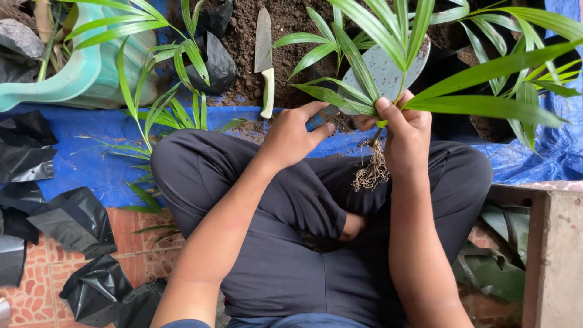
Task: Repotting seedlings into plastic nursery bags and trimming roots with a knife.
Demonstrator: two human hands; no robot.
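At upper centre of frame: right hand (405,130) pinching palm seedling (388,79) at stem base, roots (371,172) dangling; left hand (294,133) closing around trowel (382,73) handle. Best keeping roots clear of blade.

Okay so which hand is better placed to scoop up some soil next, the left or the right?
Probably the left hand: it already grips the trowel by its blue handle, blade over the soil pile. The right hand is busy pinching the palm seedling at its stem, roots hanging bare.
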